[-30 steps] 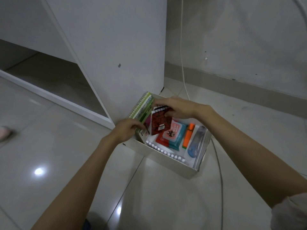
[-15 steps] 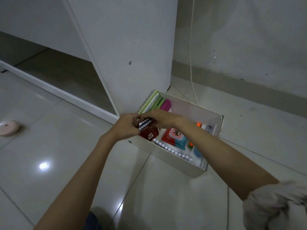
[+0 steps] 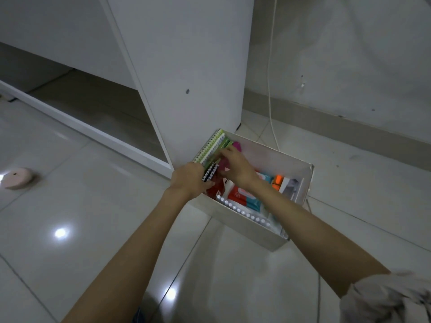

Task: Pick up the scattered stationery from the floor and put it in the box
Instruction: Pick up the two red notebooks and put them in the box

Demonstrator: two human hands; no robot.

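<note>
A white box (image 3: 245, 227) stands on the tiled floor against a white cabinet. My left hand (image 3: 189, 180) grips a red notebook (image 3: 213, 188) with a black-and-white spiral at the box's left end, lowering it inside. My right hand (image 3: 235, 166) reaches into the box with its fingers stretched against the green spiral notebooks (image 3: 210, 145) and a pink item (image 3: 236, 144) standing at the left wall. Inside the box also lie a red and teal pack (image 3: 245, 198), an orange marker (image 3: 277, 180) and a row of white beads along the front wall.
The white cabinet (image 3: 186, 66) rises right behind the box, with an open low shelf to its left. A round pink object (image 3: 17, 178) lies on the floor at far left. A white cable (image 3: 270, 89) hangs down the wall behind the box.
The red notebook has gone from upright above the box down into its left end. My right hand let go of it and moved to the green notebooks. The camera came closer.
</note>
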